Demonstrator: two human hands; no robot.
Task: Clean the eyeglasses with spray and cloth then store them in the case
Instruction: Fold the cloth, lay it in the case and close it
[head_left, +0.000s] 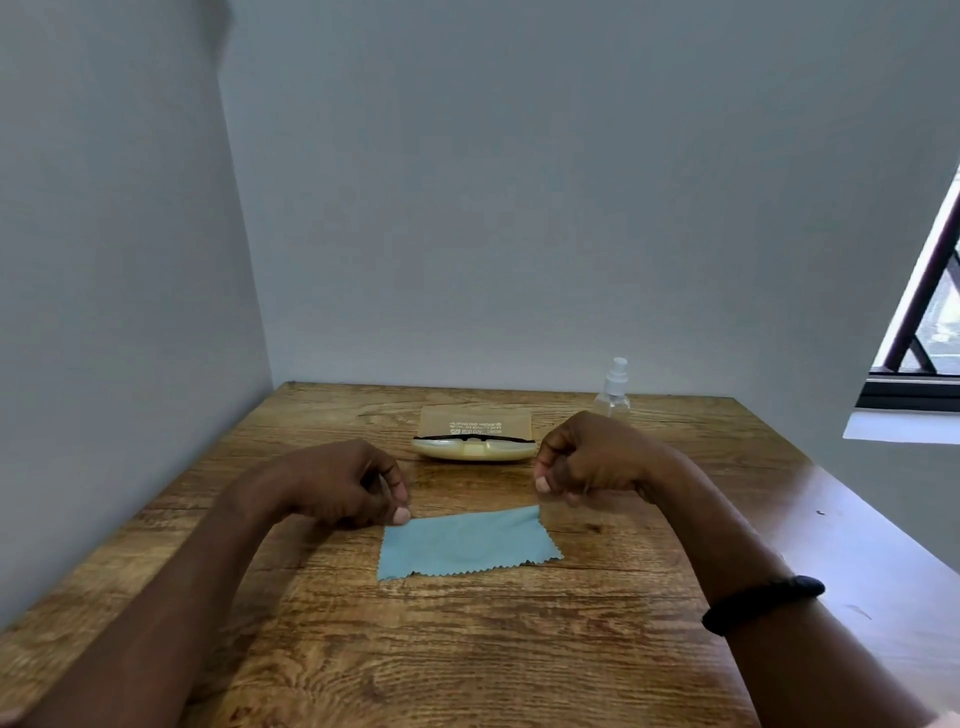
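Observation:
A light blue cloth (467, 543) lies flat on the wooden table (467, 649) in front of me. My left hand (348, 483) has curled fingers, and its thumb and fingertips pinch the cloth's far left corner. My right hand (587, 462) is curled into a loose fist just above the cloth's far right corner, with a small gap between them. Behind the cloth a cream eyeglass case (475, 449) stands open, and the black-framed eyeglasses (475, 438) lie in it. A clear spray bottle (614, 391) with a white nozzle stands at the back right.
Grey walls close off the table on the left and at the back. A window (930, 322) and its white sill are at the right. I wear a black band (763, 603) on my right wrist.

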